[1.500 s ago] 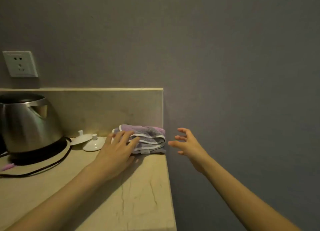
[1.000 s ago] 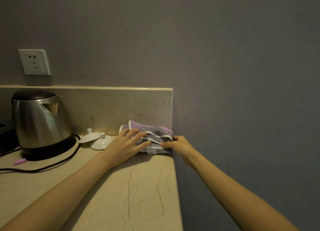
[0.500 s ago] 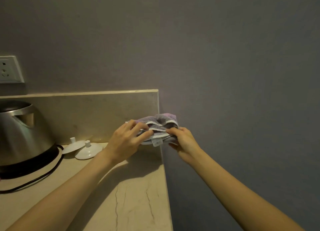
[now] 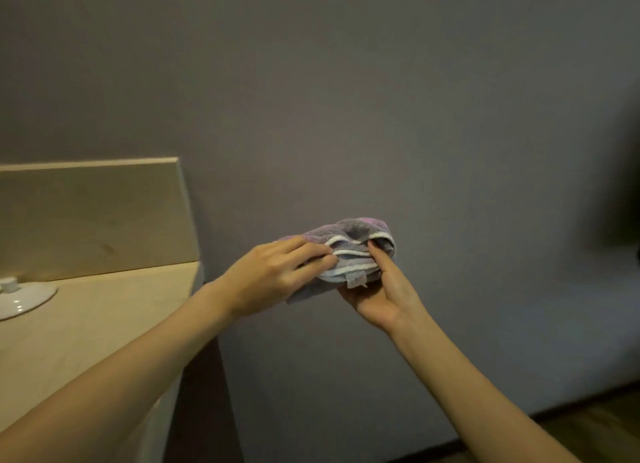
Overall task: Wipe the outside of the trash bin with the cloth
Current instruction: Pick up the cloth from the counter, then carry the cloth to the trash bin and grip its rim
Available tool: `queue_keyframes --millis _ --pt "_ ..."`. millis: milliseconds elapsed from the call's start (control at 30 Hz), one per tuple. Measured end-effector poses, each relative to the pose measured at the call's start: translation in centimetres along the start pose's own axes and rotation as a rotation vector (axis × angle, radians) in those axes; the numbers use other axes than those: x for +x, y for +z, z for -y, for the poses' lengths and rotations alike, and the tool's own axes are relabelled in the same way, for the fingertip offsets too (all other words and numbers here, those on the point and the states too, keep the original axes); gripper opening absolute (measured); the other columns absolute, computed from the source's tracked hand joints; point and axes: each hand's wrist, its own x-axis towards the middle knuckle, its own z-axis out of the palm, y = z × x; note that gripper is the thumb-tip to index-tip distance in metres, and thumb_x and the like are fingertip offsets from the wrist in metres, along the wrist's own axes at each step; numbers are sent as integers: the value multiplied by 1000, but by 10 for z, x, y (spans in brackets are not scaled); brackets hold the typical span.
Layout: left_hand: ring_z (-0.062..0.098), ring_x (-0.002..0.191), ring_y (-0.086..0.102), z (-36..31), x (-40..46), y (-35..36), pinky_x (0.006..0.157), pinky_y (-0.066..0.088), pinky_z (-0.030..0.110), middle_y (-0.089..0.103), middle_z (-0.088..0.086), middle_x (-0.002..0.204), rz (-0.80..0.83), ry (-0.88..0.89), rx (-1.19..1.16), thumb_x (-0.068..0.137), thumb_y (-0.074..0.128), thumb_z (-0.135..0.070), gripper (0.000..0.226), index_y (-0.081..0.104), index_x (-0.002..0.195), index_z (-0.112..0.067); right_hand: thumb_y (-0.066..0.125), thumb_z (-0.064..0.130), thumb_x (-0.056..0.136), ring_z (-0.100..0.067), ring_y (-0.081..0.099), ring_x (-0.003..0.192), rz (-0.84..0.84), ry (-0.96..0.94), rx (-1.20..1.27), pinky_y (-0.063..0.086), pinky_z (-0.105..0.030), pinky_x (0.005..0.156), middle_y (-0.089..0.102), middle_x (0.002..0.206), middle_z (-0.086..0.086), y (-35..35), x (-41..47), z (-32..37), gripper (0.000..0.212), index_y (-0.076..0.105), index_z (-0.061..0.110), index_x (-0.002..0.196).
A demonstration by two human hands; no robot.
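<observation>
A folded purple cloth (image 4: 349,242) with white edging and a small tag hangs in the air to the right of the counter, in front of the grey wall. My left hand (image 4: 273,275) grips its left side from above, thumb and fingers pinching the folds. Under and behind the right end of the cloth, my right hand (image 4: 384,289) holds it with the palm up and the fingers curled over the folds. No trash bin is in view.
A beige stone counter (image 4: 86,324) with a raised backsplash (image 4: 93,216) fills the left side. A white ceramic lid (image 4: 20,298) lies at its far left. Wooden floor (image 4: 588,424) shows at the bottom right, below the wall.
Both hands closed on the cloth, lifted it off the counter corner and carried it right, past the counter edge. The view swung right, so the kettle and wall socket left the frame.
</observation>
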Motion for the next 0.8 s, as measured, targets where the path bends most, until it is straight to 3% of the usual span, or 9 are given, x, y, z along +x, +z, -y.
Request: queue_keyframes --millis 100,167,300,400,533,633,800 --pt "32 108 61 -40 39 26 86 53 41 64 16 119 -14 -72 -98 93 58 -12 26 65 116 -2 58 27 93 -28 65 90 -53 -20 31 53 -39 70 66 112 -16 -51 -20 36 37 59 8 124" --pt "30 106 61 -76 60 48 82 52 38 65 13 116 -66 -199 -200 91 59 -11 24 67 112 -4 58 27 92 -27 65 93 -94 -38 41 54 -38 73 67 113 -15 -89 -34 58 34 60 9 122" --pt "26 95 62 -156 86 97 71 51 39 67 9 109 -104 -425 -388 85 69 -12 24 70 108 -5 56 26 94 -24 64 89 -240 -76 10 53 -36 66 67 107 -11 -170 -58 93 27 60 14 117" --pt "24 96 62 -210 96 130 74 51 38 65 6 109 -60 -630 -617 87 67 -13 24 68 110 -7 55 25 95 -24 63 89 -351 -72 -34 50 -36 71 67 105 -9 -223 -74 111 17 63 14 105" --pt "5 91 59 -262 103 164 77 48 24 64 -8 102 19 -905 -931 95 55 -13 16 65 106 -22 56 31 94 -24 65 96 -467 -87 -121 52 -39 77 71 103 -6 -284 -93 131 19 66 18 103" --pt "1 87 62 -288 106 184 72 46 12 69 -16 94 136 -1127 -1166 97 52 -15 24 62 97 -37 59 40 91 -25 67 98 -553 -75 -180 53 -41 74 73 104 -6 -325 -106 137 27 67 20 106" --pt "6 74 67 -321 105 224 69 51 17 71 -2 81 206 -1447 -1405 98 48 -8 24 69 90 -18 64 41 87 -30 65 104 -709 -65 -250 54 -45 81 69 115 -13 -381 -120 133 37 64 16 114"
